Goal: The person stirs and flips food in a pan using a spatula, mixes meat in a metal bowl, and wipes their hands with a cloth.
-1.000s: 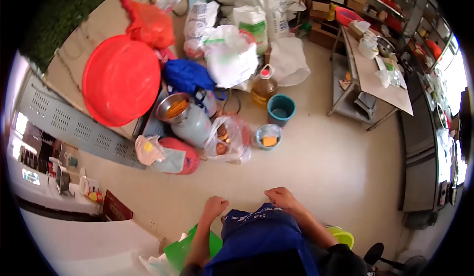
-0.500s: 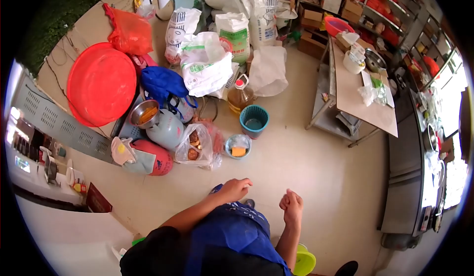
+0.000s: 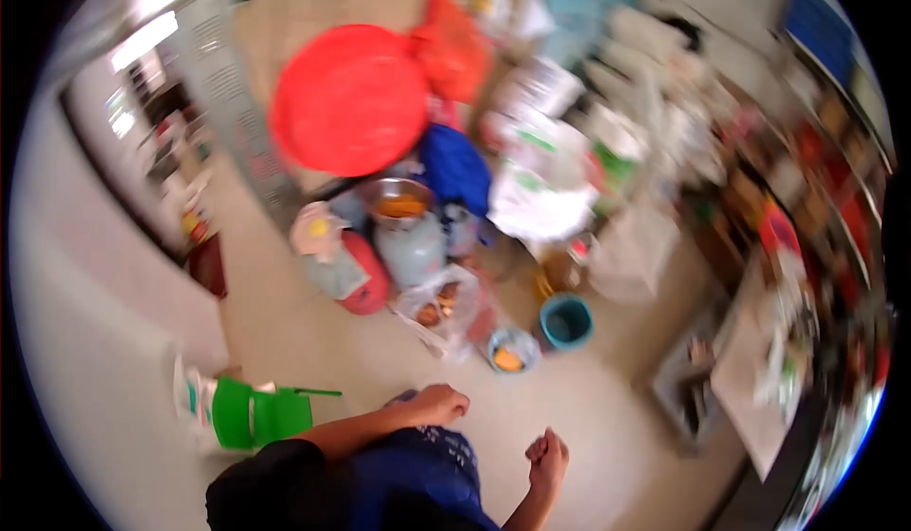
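- as you look down, your left hand (image 3: 439,405) is closed, its fingers curled in, just beyond the printed front of your blue apron (image 3: 408,479); whether it touches the cloth you cannot tell from this view.
- your right hand (image 3: 547,457) is curled into a fist to the right of the apron, well apart from your left one.
- beyond your hands, on the pale floor (image 3: 607,408), sits the small bowl (image 3: 530,345) with a yellow-orange block (image 3: 508,358) in it.
- just past it, to the right, stands a teal basket (image 3: 567,323), with an oil jug (image 3: 564,271) close behind.
- left of the small bowl you have a clear plastic bag (image 3: 462,331) with brown pieces (image 3: 429,315) in it, too blurred to name.
- behind that bag is a grey gas cylinder (image 3: 413,254), topped by a metal bowl (image 3: 377,190) with orange contents (image 3: 403,206).
- a red cylinder (image 3: 368,284) is beside the grey one, partly covered by cloth (image 3: 317,233).
- farther off are a blue bag (image 3: 455,168), a large red basin (image 3: 349,99) and a white sack (image 3: 541,194).
- to your left, a green plastic piece (image 3: 261,417) lies near the wall.
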